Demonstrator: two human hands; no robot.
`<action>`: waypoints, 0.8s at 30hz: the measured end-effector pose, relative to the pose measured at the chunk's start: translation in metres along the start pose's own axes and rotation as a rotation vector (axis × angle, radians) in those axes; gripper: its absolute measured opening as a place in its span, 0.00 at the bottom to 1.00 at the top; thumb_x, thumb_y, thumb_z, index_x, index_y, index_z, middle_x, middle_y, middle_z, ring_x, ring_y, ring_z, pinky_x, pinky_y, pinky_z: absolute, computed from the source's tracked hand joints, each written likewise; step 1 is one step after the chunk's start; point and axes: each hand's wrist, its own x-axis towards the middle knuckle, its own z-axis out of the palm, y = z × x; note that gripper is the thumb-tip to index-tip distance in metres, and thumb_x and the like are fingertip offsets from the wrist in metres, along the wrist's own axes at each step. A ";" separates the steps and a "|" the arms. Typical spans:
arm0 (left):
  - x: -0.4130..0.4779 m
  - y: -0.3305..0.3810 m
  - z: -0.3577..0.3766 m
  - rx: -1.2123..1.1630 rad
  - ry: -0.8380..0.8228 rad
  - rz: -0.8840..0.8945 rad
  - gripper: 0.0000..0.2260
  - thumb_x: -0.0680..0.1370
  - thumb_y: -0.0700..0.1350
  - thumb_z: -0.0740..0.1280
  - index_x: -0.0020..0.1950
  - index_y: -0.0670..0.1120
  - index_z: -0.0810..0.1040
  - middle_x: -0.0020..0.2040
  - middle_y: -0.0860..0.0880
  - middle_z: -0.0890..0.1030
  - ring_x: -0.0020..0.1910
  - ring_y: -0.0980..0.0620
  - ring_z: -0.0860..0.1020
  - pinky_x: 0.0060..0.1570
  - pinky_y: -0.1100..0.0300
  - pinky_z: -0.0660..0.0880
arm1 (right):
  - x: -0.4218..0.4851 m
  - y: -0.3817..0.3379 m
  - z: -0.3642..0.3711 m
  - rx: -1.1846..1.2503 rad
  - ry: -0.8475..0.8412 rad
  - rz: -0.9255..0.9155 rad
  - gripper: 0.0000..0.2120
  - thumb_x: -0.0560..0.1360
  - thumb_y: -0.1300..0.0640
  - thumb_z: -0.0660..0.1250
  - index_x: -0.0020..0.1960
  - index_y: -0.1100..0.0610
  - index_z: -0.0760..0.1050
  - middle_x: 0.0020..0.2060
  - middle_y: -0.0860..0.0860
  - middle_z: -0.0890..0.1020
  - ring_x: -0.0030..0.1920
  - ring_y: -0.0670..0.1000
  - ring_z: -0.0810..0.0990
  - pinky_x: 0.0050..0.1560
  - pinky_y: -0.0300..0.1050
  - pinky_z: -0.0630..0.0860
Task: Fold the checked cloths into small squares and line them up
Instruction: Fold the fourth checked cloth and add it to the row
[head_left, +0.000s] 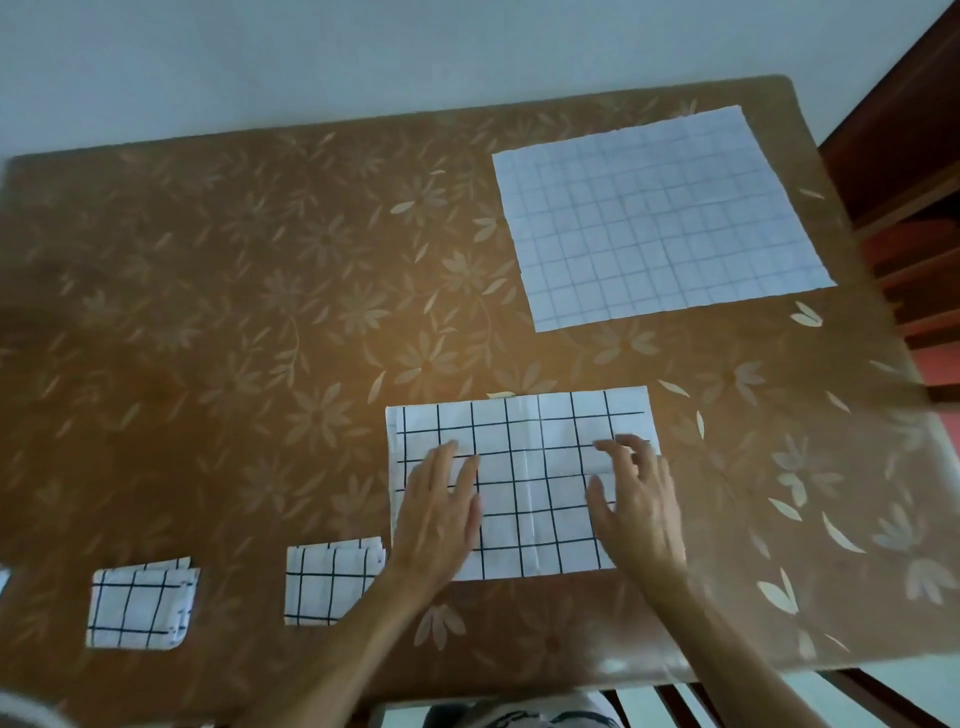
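A white cloth with dark checks (524, 457), folded into a wide rectangle, lies near the table's front edge. My left hand (441, 514) rests flat on its left part, fingers spread. My right hand (636, 499) presses on its right part with fingers curled slightly. Two small folded checked squares sit along the front edge to the left: one (140, 605) at far left, another (330, 582) beside my left forearm. An unfolded pale checked cloth (660, 218) lies flat at the back right.
The table (234, 312) wears a brown cover with a flower print. A dark wooden shelf (914, 208) stands past the right edge. Chair slats (691, 706) show below the front edge.
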 end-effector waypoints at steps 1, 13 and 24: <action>0.003 0.014 0.006 -0.012 -0.029 0.036 0.19 0.83 0.49 0.57 0.73 0.45 0.69 0.74 0.40 0.67 0.73 0.42 0.65 0.70 0.46 0.68 | -0.001 -0.007 0.015 -0.011 -0.051 -0.072 0.19 0.73 0.62 0.68 0.64 0.57 0.74 0.66 0.58 0.72 0.60 0.58 0.74 0.55 0.55 0.76; 0.000 0.015 0.035 0.087 -0.314 0.131 0.28 0.84 0.61 0.44 0.81 0.54 0.39 0.81 0.46 0.39 0.80 0.47 0.39 0.77 0.42 0.51 | -0.009 0.049 0.057 -0.216 -0.328 -0.207 0.33 0.81 0.41 0.54 0.80 0.56 0.51 0.79 0.55 0.50 0.79 0.54 0.47 0.77 0.54 0.50; 0.002 0.028 0.021 0.073 -0.198 0.164 0.27 0.82 0.50 0.62 0.80 0.47 0.58 0.81 0.39 0.51 0.80 0.41 0.48 0.75 0.40 0.59 | -0.021 0.052 0.028 -0.091 -0.217 -0.198 0.25 0.78 0.49 0.61 0.74 0.55 0.67 0.76 0.57 0.63 0.76 0.57 0.60 0.72 0.55 0.61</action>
